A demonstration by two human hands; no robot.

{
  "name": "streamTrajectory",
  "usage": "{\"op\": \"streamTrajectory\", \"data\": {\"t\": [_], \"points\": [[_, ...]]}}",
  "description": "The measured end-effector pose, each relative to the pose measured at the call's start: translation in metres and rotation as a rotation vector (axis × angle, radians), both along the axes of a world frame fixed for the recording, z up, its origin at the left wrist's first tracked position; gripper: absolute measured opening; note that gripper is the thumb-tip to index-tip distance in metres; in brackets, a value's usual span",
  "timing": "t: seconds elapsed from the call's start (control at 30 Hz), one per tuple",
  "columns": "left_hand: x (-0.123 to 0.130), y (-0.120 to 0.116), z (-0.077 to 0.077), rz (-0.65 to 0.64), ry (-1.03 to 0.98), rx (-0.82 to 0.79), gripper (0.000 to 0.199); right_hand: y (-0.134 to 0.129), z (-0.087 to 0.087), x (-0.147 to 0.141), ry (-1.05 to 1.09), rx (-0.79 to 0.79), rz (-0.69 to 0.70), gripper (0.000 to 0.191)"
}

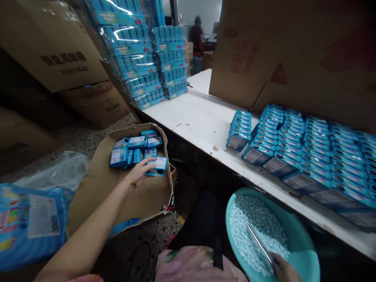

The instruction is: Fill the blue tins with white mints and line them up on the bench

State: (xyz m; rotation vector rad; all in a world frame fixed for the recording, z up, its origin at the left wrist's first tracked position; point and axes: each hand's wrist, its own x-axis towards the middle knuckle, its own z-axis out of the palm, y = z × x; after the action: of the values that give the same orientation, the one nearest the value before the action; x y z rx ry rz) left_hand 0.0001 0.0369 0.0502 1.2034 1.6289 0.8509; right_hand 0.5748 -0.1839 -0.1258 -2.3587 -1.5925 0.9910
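Observation:
My left hand (140, 171) reaches over a cut-down cardboard box (96, 188), its fingers closed around a small blue candy box (159, 163) with a white label. Several similar blue boxes (136, 141) lie jumbled at the far end of that cardboard box. At the lower right, my right hand (282, 267) grips a shiny metal scoop (260, 243); only part of the hand shows. The scoop's tip rests among pale blue candies (255, 219) in a teal basin (305, 239). How the scoop's front end is shaped cannot be made out.
Rows of blue boxes (296, 145) stand along the white table (199, 117), before a large cardboard sheet (273, 47). Plastic-wrapped stacks (138, 58) rise at the table's far end. Cartons (55, 51) and a blue printed bag (32, 223) are at left. A person (196, 43) is in the background.

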Motion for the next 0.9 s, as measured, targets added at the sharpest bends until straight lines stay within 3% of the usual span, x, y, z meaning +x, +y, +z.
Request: {"op": "streamTrajectory", "data": {"t": [0.07, 0.13, 0.23, 0.3, 0.43, 0.5, 0.6, 0.77, 0.9], "points": [[0.027, -0.038, 0.023, -0.234, -0.038, 0.023, 0.046, 0.002, 0.003, -0.005, -0.038, 0.013, 0.038, 0.039], [0.065, -0.068, 0.034, -0.575, -0.022, -0.037, 0.038, 0.006, 0.011, -0.011, -0.059, 0.006, 0.052, 0.042], [0.128, -0.094, 0.027, -1.039, 0.068, -0.191, 0.031, 0.012, 0.025, -0.014, -0.077, 0.009, 0.055, 0.041], [0.167, -0.104, 0.011, -1.141, 0.165, -0.201, 0.037, 0.014, 0.034, -0.011, -0.149, 0.065, -0.012, 0.038], [0.219, -0.114, -0.018, -1.077, 0.333, -0.057, 0.047, 0.009, 0.052, -0.001, -0.371, 0.110, -0.111, 0.045], [0.233, -0.119, -0.025, -1.039, 0.394, 0.007, 0.046, 0.008, 0.057, -0.001, -0.446, 0.088, -0.089, 0.044], [0.241, -0.130, -0.031, -0.894, 0.400, 0.048, 0.049, 0.013, 0.055, -0.013, -0.385, 0.018, -0.029, 0.038], [0.237, -0.151, -0.052, -0.701, 0.140, -0.045, 0.064, 0.037, 0.031, -0.051, -0.196, -0.037, -0.032, 0.029], [0.237, -0.150, -0.061, -0.448, -0.104, -0.201, 0.070, 0.058, 0.015, -0.061, -0.041, -0.014, -0.102, 0.030]]}}
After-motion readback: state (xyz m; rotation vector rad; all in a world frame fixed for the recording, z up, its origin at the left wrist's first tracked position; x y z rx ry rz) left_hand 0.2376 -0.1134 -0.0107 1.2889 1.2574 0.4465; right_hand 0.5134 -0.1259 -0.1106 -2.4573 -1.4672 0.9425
